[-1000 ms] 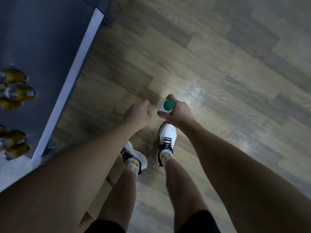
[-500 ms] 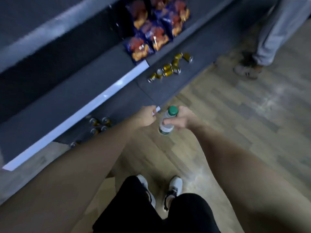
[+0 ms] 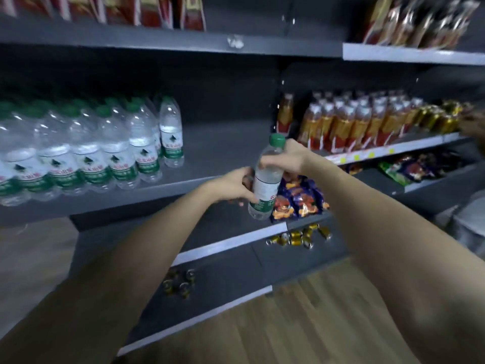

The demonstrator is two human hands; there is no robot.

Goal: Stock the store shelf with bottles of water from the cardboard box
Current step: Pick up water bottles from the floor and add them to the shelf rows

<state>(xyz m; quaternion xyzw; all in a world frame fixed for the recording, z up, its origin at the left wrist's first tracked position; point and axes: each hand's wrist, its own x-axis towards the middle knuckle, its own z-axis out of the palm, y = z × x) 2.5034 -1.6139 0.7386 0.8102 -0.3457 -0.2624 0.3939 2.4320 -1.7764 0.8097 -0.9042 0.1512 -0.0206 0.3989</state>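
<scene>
Gripping a clear plastic water bottle (image 3: 265, 179) with a green screw cap, the right hand (image 3: 284, 160) curls round its upper body while the left hand (image 3: 236, 186) holds the lower part at the white and green label, whose print is too blurred to read. The bottle hangs tilted in the air in front of the dark grey metal shelf (image 3: 215, 153), over its bare right part. On the left of that shelf stand rows of ribbed water bottles (image 3: 86, 151) with green caps and matching labels bearing a dark mountain mark. Beyond the divider stand amber drink bottles (image 3: 349, 122) with red labels. Glossy snack bags (image 3: 296, 198) lie on the shelf below, and what seem to be small gold cans (image 3: 299, 236) lie lower still above the wood-grain floor (image 3: 301, 324).
</scene>
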